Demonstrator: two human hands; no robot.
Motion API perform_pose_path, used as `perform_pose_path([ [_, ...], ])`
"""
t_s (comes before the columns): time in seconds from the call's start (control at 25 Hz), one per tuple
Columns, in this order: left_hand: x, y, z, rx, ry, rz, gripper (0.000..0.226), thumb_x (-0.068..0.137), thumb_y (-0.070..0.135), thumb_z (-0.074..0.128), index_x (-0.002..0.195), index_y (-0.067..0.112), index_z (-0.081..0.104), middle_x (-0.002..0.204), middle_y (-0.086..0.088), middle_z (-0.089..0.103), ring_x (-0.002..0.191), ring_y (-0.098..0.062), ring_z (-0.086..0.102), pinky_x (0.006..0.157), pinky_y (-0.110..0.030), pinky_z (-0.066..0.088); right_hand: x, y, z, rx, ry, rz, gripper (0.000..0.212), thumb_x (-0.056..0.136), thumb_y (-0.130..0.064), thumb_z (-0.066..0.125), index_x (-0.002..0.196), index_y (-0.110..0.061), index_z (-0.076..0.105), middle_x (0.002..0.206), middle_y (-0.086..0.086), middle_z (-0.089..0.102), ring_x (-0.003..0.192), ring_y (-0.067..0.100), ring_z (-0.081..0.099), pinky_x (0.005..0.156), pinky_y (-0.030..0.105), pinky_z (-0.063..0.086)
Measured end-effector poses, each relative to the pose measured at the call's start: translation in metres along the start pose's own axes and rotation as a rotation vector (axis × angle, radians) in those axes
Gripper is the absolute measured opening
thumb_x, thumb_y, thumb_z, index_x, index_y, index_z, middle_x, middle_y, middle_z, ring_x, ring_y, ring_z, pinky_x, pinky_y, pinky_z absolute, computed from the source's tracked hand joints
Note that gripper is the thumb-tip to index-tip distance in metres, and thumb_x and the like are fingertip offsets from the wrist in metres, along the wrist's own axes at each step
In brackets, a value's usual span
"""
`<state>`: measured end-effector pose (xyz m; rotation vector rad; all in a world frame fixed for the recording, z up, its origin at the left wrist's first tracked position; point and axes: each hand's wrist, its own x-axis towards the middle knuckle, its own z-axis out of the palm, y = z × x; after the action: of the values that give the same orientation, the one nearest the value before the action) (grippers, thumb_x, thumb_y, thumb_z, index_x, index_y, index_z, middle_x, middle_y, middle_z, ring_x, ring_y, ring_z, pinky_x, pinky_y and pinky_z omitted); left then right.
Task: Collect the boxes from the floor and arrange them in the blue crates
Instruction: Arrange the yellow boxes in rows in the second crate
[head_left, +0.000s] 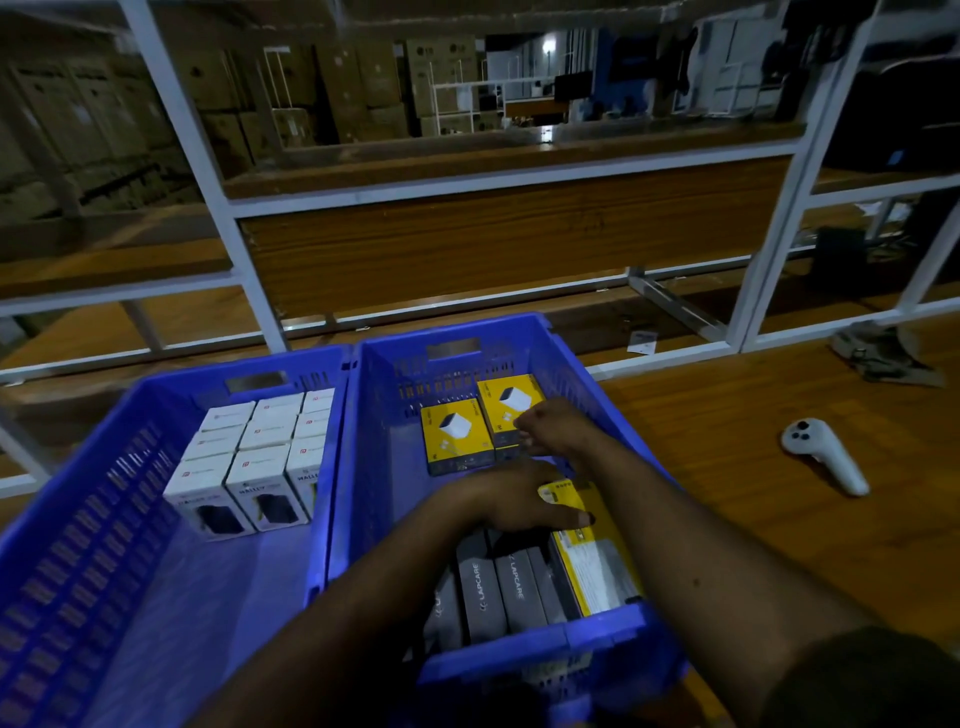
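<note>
I am viewing two blue crates side by side on a wooden floor, and I take the right-hand crate (519, 332) as my landmark. Inside it, at the far end, two yellow charger boxes (457, 436) are standing upright next to each other. At its near end, grey Lapcare boxes (498, 587) are lying packed in a row, with a flat yellow box (597, 561) lying against its right wall.

My right hand (556, 426) is reaching to the farther yellow charger box, its fingers curling at the box's edge; whether they are truly gripping it or only nudging it I cannot tell. My left hand (519, 501) is resting over the middle of the crate, its fingers extended and touching the top end of the flat yellow box, pressing rather than clasping.

To the left of the landmark, the left crate (171, 379) is holding white Halley boxes (260, 457) in tidy rows at its far right corner; the rest of its floor is bare.

To the right of the landmark, a white handheld controller (826, 457) is lying on the floorboards, and I am seeing no loose boxes there. I am judging the collecting largely done, with tidying inside the landmark crate remaining.
</note>
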<state>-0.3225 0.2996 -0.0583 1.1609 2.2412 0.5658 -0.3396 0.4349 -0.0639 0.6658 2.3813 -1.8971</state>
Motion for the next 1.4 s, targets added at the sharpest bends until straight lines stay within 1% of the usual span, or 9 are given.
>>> perform_pose_path([
  [0.12, -0.009, 0.002, -0.007, -0.209, 0.034, 0.009, 0.047, 0.079, 0.042, 0.08, 0.114, 0.016, 0.065, 0.113, -0.003, 0.069, 0.102, -0.017, 0.065, 0.092, -0.045, 0.055, -0.009, -0.006, -0.003, 0.167, -0.005, -0.057, 0.013, 0.098, -0.009, 0.053, 0.089, -0.003, 0.059, 0.078, 0.011, 0.058, 0.064, 0.02, 0.06, 0.059, 0.029, 0.052],
  [0.24, -0.018, 0.0, -0.016, -0.552, 0.066, -0.125, 0.054, 0.073, 0.032, 0.086, 0.117, 0.016, 0.06, 0.121, -0.003, 0.063, 0.109, -0.02, 0.063, 0.084, -0.035, 0.057, -0.012, -0.015, -0.004, 0.306, 0.063, -0.116, 0.022, 0.1, -0.009, 0.05, 0.115, 0.004, 0.059, 0.097, 0.016, 0.063, 0.083, 0.028, 0.065, 0.068, 0.028, 0.056],
  [0.4, -0.027, -0.012, -0.038, -0.817, 0.206, -0.242, 0.012, 0.089, 0.025, 0.072, 0.097, 0.017, 0.069, 0.105, -0.01, 0.073, 0.091, -0.021, 0.069, 0.086, -0.035, 0.055, -0.007, -0.021, -0.007, 0.364, 0.119, -0.186, 0.026, 0.1, -0.013, 0.05, 0.117, 0.002, 0.061, 0.097, 0.016, 0.066, 0.083, 0.026, 0.066, 0.071, 0.03, 0.056],
  [0.56, -0.023, -0.039, -0.052, -1.109, 0.465, -0.362, 0.022, 0.093, 0.031, 0.066, 0.092, 0.01, 0.072, 0.099, -0.017, 0.074, 0.08, -0.029, 0.071, 0.079, -0.04, 0.057, -0.001, -0.017, -0.004, 0.271, 0.093, -0.143, 0.037, 0.101, -0.03, 0.051, 0.116, 0.0, 0.066, 0.103, 0.012, 0.069, 0.085, 0.021, 0.065, 0.073, 0.031, 0.05],
  [0.72, -0.019, -0.05, -0.053, -1.225, 0.754, -0.481, 0.025, 0.095, 0.032, 0.063, 0.085, 0.009, 0.066, 0.088, -0.012, 0.07, 0.074, -0.024, 0.066, 0.063, -0.033, 0.053, 0.001, -0.009, 0.008, 0.321, -0.156, -0.084, 0.038, 0.098, -0.043, 0.052, 0.124, -0.018, 0.063, 0.12, 0.003, 0.07, 0.11, 0.022, 0.064, 0.097, 0.041, 0.047],
  [0.88, -0.023, -0.056, -0.055, -1.36, 0.833, -0.5, 0.024, 0.095, 0.032, 0.063, 0.093, 0.008, 0.066, 0.097, -0.017, 0.071, 0.077, -0.027, 0.068, 0.064, -0.037, 0.055, 0.0, -0.001, 0.02, 0.343, -0.359, -0.031, 0.028, 0.093, -0.035, 0.064, 0.114, -0.017, 0.068, 0.114, 0.007, 0.073, 0.105, 0.025, 0.07, 0.092, 0.041, 0.055],
  [1.04, -0.022, -0.055, -0.054, -1.338, 0.828, -0.511, 0.017, 0.099, 0.026, 0.059, 0.088, 0.013, 0.063, 0.085, -0.006, 0.068, 0.077, -0.018, 0.063, 0.067, -0.033, 0.052, 0.008, 0.0, 0.022, 0.325, -0.249, -0.013, 0.045, 0.081, -0.048, 0.074, 0.114, -0.018, 0.069, 0.111, 0.006, 0.074, 0.105, 0.029, 0.069, 0.098, 0.049, 0.052],
  [1.2, -0.016, -0.053, -0.055, -1.277, 0.787, -0.508, 0.017, 0.101, 0.018, 0.054, 0.087, 0.014, 0.061, 0.089, -0.004, 0.067, 0.079, -0.017, 0.062, 0.067, -0.031, 0.05, 0.009, -0.003, 0.02, 0.381, -0.198, 0.013, 0.028, 0.091, -0.038, 0.066, 0.11, -0.017, 0.067, 0.105, 0.009, 0.075, 0.096, 0.028, 0.071, 0.089, 0.044, 0.057],
  [1.4, -0.013, -0.052, -0.056, -1.27, 0.787, -0.481, 0.013, 0.098, 0.008, 0.052, 0.089, 0.01, 0.061, 0.097, -0.011, 0.067, 0.08, -0.02, 0.062, 0.068, -0.031, 0.048, 0.009, -0.005, 0.019, 0.368, -0.113, -0.005, 0.057, 0.076, -0.054, 0.073, 0.118, -0.015, 0.065, 0.114, 0.009, 0.071, 0.103, 0.03, 0.068, 0.095, 0.053, 0.053],
])
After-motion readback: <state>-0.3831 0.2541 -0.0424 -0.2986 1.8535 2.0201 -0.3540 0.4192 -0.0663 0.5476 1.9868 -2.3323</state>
